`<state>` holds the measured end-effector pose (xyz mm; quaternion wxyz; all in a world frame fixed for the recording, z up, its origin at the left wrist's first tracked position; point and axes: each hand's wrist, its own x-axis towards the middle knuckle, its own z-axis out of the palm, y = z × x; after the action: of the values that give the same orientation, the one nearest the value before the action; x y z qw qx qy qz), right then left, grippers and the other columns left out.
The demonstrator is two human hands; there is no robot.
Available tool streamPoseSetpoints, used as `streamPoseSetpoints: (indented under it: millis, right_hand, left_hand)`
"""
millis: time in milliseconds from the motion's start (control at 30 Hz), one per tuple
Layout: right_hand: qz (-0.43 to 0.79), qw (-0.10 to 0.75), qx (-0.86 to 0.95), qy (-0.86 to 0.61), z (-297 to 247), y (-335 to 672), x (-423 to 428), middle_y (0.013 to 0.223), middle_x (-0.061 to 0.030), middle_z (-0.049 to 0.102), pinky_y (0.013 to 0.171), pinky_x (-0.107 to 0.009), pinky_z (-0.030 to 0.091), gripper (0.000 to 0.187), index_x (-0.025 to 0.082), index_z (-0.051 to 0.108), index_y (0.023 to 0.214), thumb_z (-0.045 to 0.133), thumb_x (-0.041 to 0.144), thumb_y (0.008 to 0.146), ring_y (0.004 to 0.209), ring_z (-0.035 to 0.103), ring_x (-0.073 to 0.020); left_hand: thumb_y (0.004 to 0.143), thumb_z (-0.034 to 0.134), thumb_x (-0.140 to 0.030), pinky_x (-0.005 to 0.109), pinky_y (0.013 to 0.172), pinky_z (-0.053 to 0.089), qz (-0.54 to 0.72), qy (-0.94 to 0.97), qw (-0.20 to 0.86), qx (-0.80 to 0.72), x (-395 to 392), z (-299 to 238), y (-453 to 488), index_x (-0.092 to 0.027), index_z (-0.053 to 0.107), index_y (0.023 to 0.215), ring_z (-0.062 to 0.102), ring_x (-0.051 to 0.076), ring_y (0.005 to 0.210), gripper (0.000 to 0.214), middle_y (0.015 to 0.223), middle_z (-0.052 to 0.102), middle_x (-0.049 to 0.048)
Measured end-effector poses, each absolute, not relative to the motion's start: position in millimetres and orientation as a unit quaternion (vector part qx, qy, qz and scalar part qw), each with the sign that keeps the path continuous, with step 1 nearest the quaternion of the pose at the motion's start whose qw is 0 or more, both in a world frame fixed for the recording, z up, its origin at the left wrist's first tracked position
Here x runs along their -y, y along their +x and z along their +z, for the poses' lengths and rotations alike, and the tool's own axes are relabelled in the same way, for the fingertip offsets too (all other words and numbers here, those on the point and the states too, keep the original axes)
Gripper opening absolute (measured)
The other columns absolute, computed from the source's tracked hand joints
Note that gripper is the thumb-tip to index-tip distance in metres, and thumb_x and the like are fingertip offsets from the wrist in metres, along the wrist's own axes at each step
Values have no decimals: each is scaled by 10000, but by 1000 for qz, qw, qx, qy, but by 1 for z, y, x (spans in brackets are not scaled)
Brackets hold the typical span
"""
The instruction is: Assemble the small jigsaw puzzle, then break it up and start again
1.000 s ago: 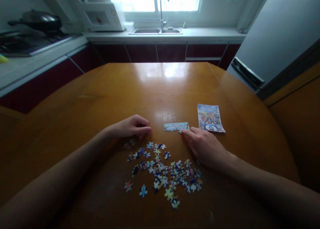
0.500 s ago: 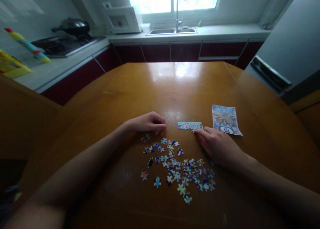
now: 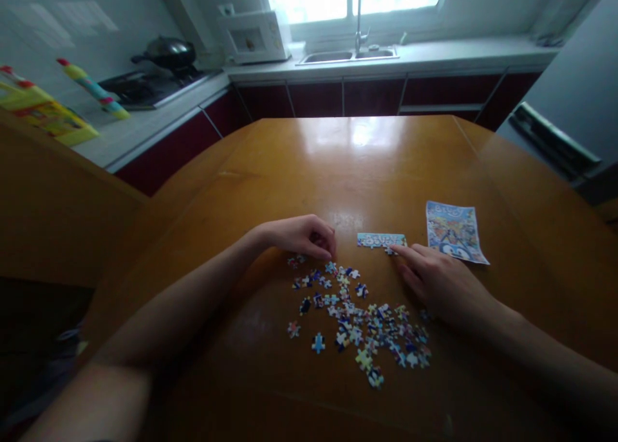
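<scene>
My left hand [image 3: 309, 236] is curled, with thumb and forefinger together at the far edge of a loose pile of jigsaw puzzle pieces [image 3: 355, 332]. A pale blue piece [image 3: 331, 267] lies right below those fingertips; whether anything is pinched between them is hidden. To the right, a joined strip of puzzle pieces [image 3: 379, 240] shows white lettering on light blue. My right hand [image 3: 441, 278] rests palm down with its forefinger stretched out, the tip touching a piece [image 3: 389, 251] along the strip's lower edge. Its thumb stands apart below.
A printed picture sheet [image 3: 454, 230] lies beyond my right hand on the wooden table [image 3: 338, 172]. Further off are a counter with a sink [image 3: 328, 57], a microwave [image 3: 253, 36] and a wok [image 3: 170, 53] on the stove. Yellow bottles stand at the left.
My left hand has moved nearer the pile, its fingers curling down into a pinch. The right forefinger stays at the strip's lower edge. The whole view has shifted slightly.
</scene>
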<state>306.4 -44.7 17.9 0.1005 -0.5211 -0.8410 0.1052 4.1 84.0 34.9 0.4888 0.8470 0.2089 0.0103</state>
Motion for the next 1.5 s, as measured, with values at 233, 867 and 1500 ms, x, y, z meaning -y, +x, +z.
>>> streamPoseSetpoints:
  millis: [233,867,1500]
  right_hand:
    - [100,110,846,-512,17,307,45,915,-84,665,687,-343,484,330,168,573,1259,425,231,971,799,638,-219]
    - [136,154,806,-555,18,306,46,958,-113,698,705,-380,503,340,155,621,1216,407,239,966,802,652,-233]
    - [134,155,804,-558,16,307,45,968,-107,694,710,-372,498,314,175,628,1198,446,242,950,811,650,-226]
  left_hand:
    - [864,691,-190,179,617,432,-49,908,387,-152,-56,69,18,-209,762,880,567,87,672,75,793,645,15]
    - [877,655,-179,198,617,430,-52,923,346,-160,-62,71,15,-206,773,825,565,107,710,132,796,631,28]
    - [819,676,-104,219,801,448,-24,928,333,-167,-60,61,16,-245,737,976,598,139,878,219,971,657,27]
